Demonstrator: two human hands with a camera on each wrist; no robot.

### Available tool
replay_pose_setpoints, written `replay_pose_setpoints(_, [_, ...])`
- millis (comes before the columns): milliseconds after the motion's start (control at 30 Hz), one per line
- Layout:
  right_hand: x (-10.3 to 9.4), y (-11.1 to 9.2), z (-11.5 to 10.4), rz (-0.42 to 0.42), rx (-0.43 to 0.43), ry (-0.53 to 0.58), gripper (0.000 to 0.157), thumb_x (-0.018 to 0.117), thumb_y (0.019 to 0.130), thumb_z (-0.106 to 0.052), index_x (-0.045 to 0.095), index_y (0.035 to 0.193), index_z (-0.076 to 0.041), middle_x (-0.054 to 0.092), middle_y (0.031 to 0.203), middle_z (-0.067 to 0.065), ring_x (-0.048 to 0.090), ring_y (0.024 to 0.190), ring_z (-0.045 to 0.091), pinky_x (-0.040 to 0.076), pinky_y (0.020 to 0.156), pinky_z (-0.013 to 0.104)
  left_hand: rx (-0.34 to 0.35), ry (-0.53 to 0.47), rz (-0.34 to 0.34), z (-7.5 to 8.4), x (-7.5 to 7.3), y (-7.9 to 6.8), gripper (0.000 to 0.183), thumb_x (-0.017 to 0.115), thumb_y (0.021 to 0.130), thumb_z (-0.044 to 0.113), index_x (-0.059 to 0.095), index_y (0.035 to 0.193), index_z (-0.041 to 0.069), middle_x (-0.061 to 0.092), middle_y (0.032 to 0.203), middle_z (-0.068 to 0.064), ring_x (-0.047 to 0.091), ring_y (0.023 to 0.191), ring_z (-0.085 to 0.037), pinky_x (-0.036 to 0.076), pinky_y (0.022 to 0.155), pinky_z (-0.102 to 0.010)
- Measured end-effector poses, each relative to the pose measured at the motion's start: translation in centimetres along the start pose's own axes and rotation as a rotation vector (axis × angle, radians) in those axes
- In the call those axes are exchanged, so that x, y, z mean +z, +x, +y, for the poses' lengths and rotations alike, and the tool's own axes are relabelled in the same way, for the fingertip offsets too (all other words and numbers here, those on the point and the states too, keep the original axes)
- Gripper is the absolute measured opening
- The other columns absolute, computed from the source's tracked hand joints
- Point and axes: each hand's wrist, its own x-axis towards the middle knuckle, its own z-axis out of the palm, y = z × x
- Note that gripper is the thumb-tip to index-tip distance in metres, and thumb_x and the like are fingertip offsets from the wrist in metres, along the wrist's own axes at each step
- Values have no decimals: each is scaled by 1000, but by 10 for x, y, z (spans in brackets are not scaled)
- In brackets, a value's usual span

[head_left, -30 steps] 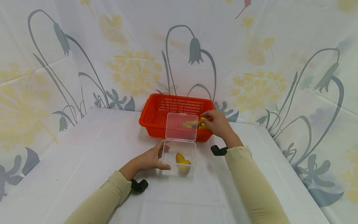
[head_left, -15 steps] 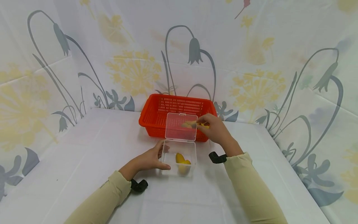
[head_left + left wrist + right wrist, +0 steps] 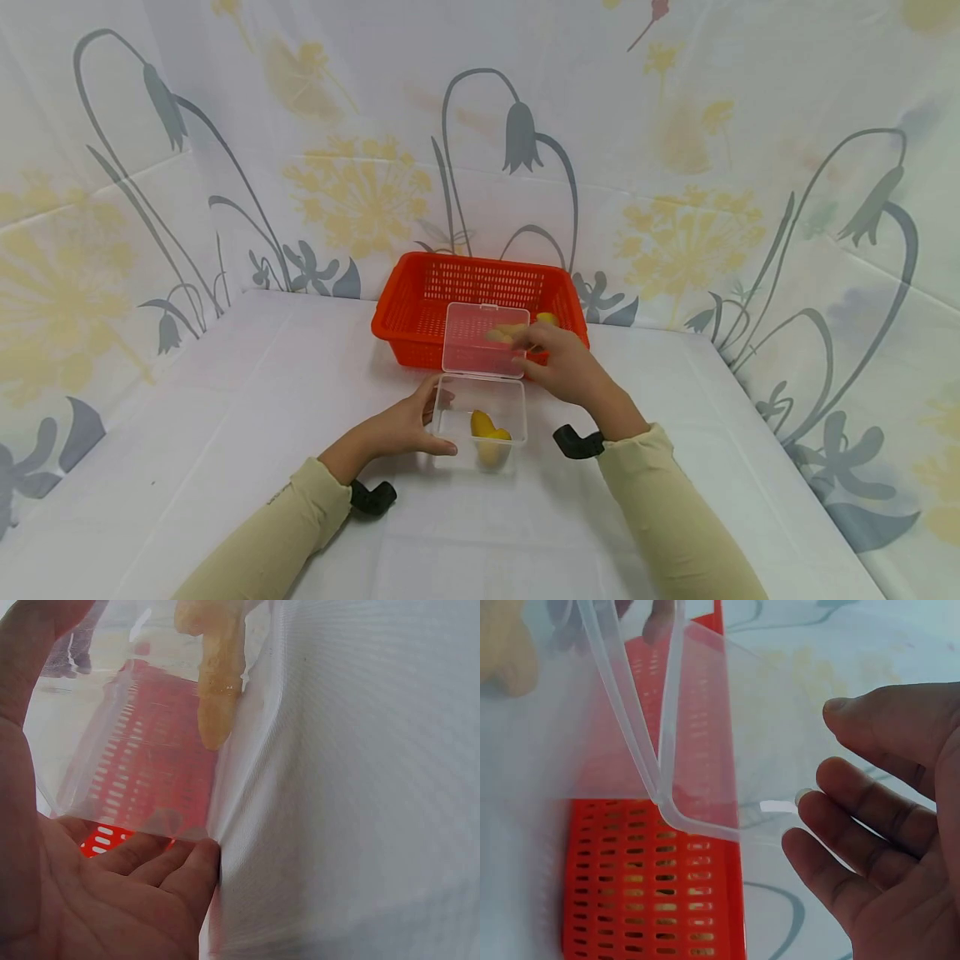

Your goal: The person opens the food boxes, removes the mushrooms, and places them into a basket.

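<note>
A clear plastic box (image 3: pixel 483 450) stands on the white table with its hinged lid (image 3: pixel 486 340) raised upright. Yellow pieces (image 3: pixel 487 429) lie inside the box. My left hand (image 3: pixel 420 421) grips the box's left side, thumb along the front and fingers at the corner (image 3: pixel 187 862). My right hand (image 3: pixel 536 354) is at the lid's right edge, fingers (image 3: pixel 855 795) relaxed and empty, one fingertip near the lid's tab (image 3: pixel 776 806). Behind the lid stands the red basket (image 3: pixel 420 300), with a yellow piece (image 3: pixel 547 317) at its right end.
The basket (image 3: pixel 660 900) sits against the flowered cloth backdrop (image 3: pixel 675 167), which closes in the back and both sides. White cloth covers the table (image 3: pixel 225 417). More yellowish pieces (image 3: pixel 501 333) show blurred through the lid.
My right hand has drawn back from the basket's right end to the lid's right edge, moving left and nearer. The left hand and box have stayed put.
</note>
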Motion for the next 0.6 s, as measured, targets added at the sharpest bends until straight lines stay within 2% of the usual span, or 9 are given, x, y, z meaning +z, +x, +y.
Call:
replay_pose_setpoints(300, [9, -5, -5, -84, -115, -12, 15, 73, 86, -16, 68, 101, -13, 67, 99, 0, 60, 94, 21, 58, 82, 36, -4, -13, -3, 0, 1, 0, 106, 86, 70, 33, 15, 149, 28, 39, 149, -9, 31, 145, -31, 34, 114, -46])
replay_pose_setpoints(467, [13, -6, -8, -164, -129, 21, 18, 72, 87, -17, 68, 104, -13, 69, 105, 4, 63, 98, 25, 58, 87, 41, -1, -17, -6, 1, 0, -1, 105, 86, 70, 33, 16, 148, 31, 39, 149, -8, 31, 145, -29, 34, 114, -46])
replay_pose_setpoints(600, [14, -8, -11, -237, -123, 27, 17, 70, 89, -19, 68, 105, -17, 69, 103, 0, 63, 97, 22, 57, 88, 41, -3, -19, -5, 1, 0, -1, 105, 86, 71, 33, 16, 148, 31, 39, 148, -8, 32, 145, -28, 34, 114, -46])
